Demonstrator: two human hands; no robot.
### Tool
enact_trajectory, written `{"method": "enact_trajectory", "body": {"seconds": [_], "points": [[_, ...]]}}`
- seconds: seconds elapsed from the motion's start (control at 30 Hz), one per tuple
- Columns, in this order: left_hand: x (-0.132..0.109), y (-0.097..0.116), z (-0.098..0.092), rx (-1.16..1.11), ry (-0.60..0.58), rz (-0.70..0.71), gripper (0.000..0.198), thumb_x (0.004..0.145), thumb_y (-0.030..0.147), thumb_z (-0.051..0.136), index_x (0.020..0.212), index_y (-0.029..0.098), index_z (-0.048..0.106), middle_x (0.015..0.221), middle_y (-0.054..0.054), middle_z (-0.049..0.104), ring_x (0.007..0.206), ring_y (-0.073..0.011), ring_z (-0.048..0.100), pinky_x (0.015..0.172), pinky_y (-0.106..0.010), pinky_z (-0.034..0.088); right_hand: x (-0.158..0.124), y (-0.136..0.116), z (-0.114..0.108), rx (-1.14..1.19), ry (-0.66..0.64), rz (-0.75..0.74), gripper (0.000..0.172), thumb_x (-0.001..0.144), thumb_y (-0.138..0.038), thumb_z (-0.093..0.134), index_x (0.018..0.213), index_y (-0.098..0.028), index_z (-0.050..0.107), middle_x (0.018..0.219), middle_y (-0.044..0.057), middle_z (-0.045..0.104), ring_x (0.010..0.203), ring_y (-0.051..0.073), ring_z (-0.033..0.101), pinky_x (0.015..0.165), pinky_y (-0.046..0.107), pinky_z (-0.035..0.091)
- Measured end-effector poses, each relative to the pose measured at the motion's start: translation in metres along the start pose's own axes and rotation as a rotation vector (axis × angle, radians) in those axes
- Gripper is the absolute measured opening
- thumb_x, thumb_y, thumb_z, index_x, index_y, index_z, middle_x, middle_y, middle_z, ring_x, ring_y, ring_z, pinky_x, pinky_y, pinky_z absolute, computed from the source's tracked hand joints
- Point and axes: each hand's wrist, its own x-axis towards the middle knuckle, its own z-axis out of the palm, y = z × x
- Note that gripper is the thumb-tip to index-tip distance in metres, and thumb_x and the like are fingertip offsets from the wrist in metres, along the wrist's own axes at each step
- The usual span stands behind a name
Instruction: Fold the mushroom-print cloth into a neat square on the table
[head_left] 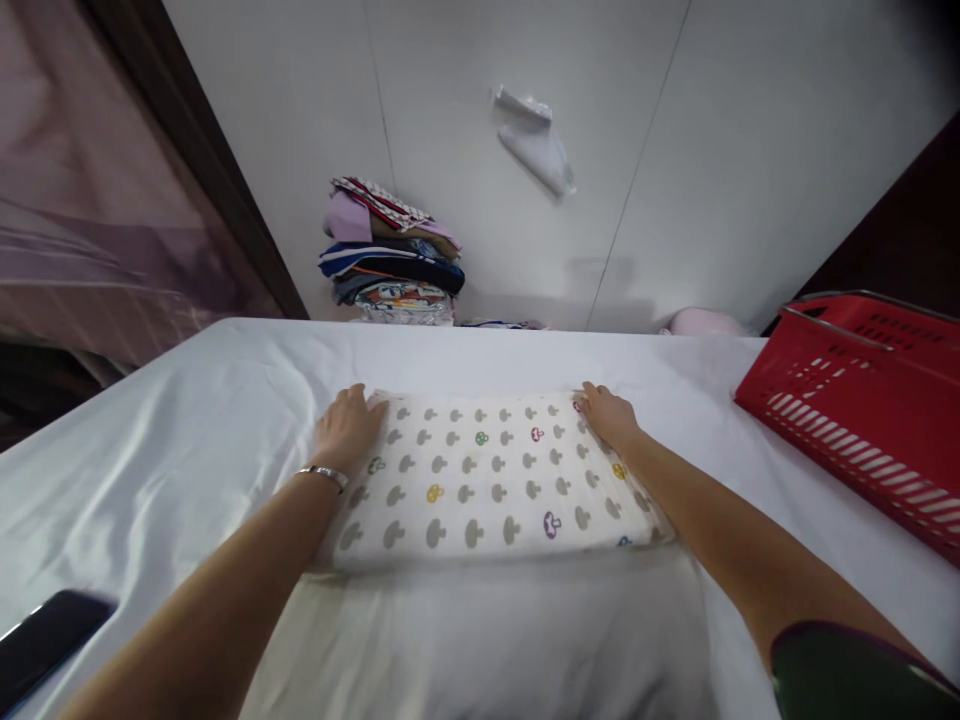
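Observation:
A white cloth (487, 490) printed with grey and a few coloured mushrooms lies folded in a flat rectangle in front of me. At its far left corner, my left hand (350, 430), with a silver bracelet at the wrist, is closed on the edge, the thumb on top. My right hand (609, 415) grips the far right corner in the same way, its fingertips partly hidden. Beneath the near edge of the cloth, a plain pale fabric (480, 640) spreads towards me.
White sheeting (217, 450) covers the table. A red plastic basket (862, 400) stands at the right, and a dark phone (52, 640) lies at the near left. Beyond the far edge are a stack of folded clothes (394, 255) and a white wall (465, 60) with plastic stuck on it.

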Motion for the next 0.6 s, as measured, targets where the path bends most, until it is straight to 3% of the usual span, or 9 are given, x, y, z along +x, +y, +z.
{"method": "enact_trajectory", "body": {"seconds": [0.1,0.2,0.27,0.43,0.5,0.6], "points": [[-0.017,0.005,0.000,0.062,0.095,0.212,0.057,0.086,0.041,0.040,0.136,0.012,0.039,0.140,-0.017,0.044,0.127,-0.0287,0.041,0.102,-0.041,0.034,-0.009,-0.003,-0.004,-0.001,0.089,-0.061,0.042,0.094,-0.028,0.032,0.135,-0.015,0.037,0.123,0.019,0.053,0.110,0.029,0.054,0.087,0.040,0.041],[-0.033,0.005,0.013,0.136,0.068,0.433,0.062,0.087,0.046,0.038,0.138,0.010,0.037,0.148,-0.014,0.034,0.137,-0.0276,0.025,0.111,-0.043,0.020,-0.022,-0.005,0.003,0.034,0.193,-0.310,0.050,0.094,-0.035,0.032,0.140,-0.014,0.032,0.144,0.017,0.037,0.133,0.028,0.032,0.105,0.042,0.028],[-0.038,0.002,0.025,0.146,-0.017,0.436,0.066,0.087,0.052,0.035,0.139,0.011,0.037,0.149,-0.012,0.032,0.138,-0.0286,0.022,0.111,-0.046,0.019,-0.027,-0.004,0.012,0.077,0.114,-0.419,0.057,0.093,-0.046,0.030,0.143,-0.017,0.030,0.150,0.012,0.029,0.139,0.026,0.021,0.110,0.042,0.019],[-0.033,-0.004,0.037,0.115,-0.086,0.394,0.070,0.087,0.056,0.031,0.141,0.012,0.034,0.151,-0.012,0.029,0.139,-0.0291,0.020,0.110,-0.047,0.020,-0.025,-0.001,0.022,0.156,-0.097,-0.374,0.069,0.089,-0.062,0.024,0.144,-0.020,0.030,0.154,0.007,0.020,0.142,0.026,0.013,0.113,0.045,0.012],[-0.031,-0.004,0.032,0.089,-0.116,0.400,0.068,0.087,0.056,0.032,0.140,0.013,0.037,0.150,-0.012,0.030,0.138,-0.0290,0.022,0.109,-0.048,0.021,-0.027,0.000,0.017,0.178,-0.116,-0.367,0.071,0.089,-0.062,0.021,0.144,-0.019,0.029,0.154,0.008,0.018,0.142,0.026,0.012,0.113,0.045,0.011],[-0.035,-0.010,0.024,0.065,-0.113,0.400,0.063,0.088,0.054,0.030,0.137,0.016,0.040,0.149,-0.012,0.032,0.139,-0.0285,0.023,0.109,-0.048,0.023,-0.038,0.007,0.012,0.189,-0.046,-0.323,0.072,0.089,-0.063,0.022,0.145,-0.018,0.028,0.154,0.008,0.016,0.142,0.026,0.007,0.113,0.045,0.007]]}}
